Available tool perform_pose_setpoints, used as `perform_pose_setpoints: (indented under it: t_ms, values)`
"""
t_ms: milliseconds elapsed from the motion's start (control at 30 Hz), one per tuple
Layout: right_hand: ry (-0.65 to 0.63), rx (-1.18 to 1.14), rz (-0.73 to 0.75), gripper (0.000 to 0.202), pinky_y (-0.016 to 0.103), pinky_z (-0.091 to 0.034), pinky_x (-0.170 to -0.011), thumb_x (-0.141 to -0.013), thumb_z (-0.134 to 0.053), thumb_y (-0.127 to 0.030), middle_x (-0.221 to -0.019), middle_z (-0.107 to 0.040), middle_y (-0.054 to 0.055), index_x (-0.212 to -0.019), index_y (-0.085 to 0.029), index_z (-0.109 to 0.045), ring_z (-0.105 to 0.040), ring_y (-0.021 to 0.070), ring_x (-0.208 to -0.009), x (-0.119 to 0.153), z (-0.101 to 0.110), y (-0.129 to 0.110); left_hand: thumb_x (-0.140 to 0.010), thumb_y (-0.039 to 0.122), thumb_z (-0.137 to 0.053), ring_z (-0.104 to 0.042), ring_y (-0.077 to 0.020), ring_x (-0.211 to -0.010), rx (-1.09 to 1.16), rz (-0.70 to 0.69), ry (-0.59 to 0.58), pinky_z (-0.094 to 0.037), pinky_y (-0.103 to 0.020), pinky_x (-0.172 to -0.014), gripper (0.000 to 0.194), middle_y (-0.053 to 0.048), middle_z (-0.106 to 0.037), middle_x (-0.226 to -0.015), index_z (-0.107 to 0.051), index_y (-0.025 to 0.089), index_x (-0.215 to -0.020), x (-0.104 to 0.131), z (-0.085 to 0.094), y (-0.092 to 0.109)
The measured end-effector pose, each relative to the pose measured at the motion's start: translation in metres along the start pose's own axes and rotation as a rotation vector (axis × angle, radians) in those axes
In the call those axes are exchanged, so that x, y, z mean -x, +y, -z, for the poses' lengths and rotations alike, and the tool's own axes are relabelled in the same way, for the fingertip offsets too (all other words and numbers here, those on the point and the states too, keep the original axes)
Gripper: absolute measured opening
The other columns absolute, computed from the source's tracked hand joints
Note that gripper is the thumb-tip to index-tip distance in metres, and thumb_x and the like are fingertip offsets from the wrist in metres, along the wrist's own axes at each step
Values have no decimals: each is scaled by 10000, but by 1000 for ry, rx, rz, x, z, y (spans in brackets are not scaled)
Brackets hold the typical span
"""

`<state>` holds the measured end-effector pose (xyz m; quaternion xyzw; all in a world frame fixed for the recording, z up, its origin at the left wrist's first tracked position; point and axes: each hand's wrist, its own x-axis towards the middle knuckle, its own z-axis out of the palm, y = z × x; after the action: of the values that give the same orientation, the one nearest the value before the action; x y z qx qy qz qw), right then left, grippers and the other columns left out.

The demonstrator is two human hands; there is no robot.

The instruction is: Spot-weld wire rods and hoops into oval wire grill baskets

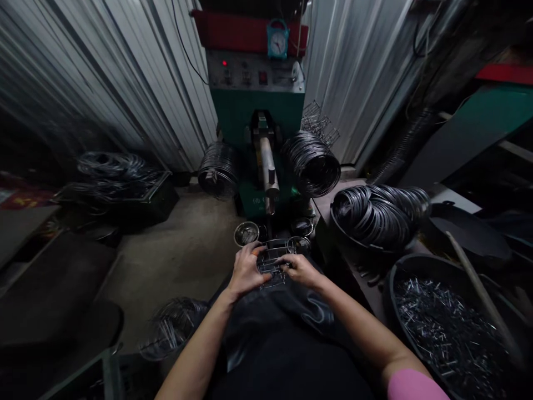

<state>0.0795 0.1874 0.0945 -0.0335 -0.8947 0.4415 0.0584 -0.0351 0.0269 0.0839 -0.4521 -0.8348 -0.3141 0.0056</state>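
Observation:
A small wire rack (275, 253) of rings and cross rods sits just above my lap, under the spot welder's electrode arm (268, 166). My left hand (249, 269) grips its left side, thumb along the near edge and fingers over the far edge. On the right side of the rack, my right hand (298, 269) has its fingers pinched at the wires. Whether a separate small rod is between those fingers is too small to tell. Dark cloth (287, 344) covers my lap below the rack.
Wire ring bundles (219, 169) hang on both sides of the green machine (229, 105). A bin of short metal rods (449, 328) with a stick (478, 289) stands at right, below a basin of stacked rings (378, 214). A wire pile (177, 325) lies at lower left.

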Motion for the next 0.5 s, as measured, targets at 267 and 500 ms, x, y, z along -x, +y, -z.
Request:
perform_pose_setpoints:
  t_ms: [267, 500]
  values:
    - [-124, 205, 133, 311, 288, -485, -776, -747, -649, -110, -962, -684, 83, -1054, -163, -653, -634, 193, -891, -7, 14, 0, -496, 261, -791, -494, -324, -1191, 27, 20, 10, -419, -455, -994, 673, -117, -540, -1259, -567, 189, -1126, -8, 0, -6]
    - [-75, 223, 192, 189, 272, -496, -763, -808, -610, -145, -913, -691, 77, -985, -162, -672, -649, 181, -861, -17, 10, 6, -507, 249, -783, -497, -325, -1198, 60, 52, -9, -428, -457, -999, 666, -116, -536, -1273, -573, 183, -1135, -14, 0, -14]
